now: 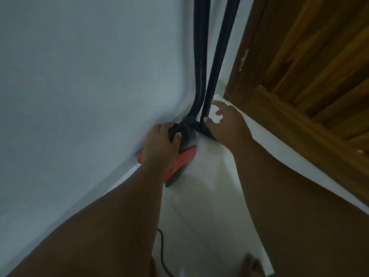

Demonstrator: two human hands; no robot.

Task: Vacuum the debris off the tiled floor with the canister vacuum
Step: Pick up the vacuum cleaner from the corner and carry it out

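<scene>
An orange and grey canister vacuum (184, 156) stands on the white tiled floor (203, 200), tucked into the corner against the wall. My left hand (161, 142) is closed around the black hose fitting on top of the canister. Two stretches of black ribbed hose (201, 62) rise from there straight up out of the frame. My right hand (225, 124) is beside the right-hand stretch, fingers spread, thumb touching the hose near its base. No debris is visible on the tiles.
A pale wall (79, 76) fills the left side. A brown wooden door (311, 62) and its frame stand on the right. A black power cord (162, 254) trails across the floor at the bottom, and my bare foot (253, 264) shows at the lower edge.
</scene>
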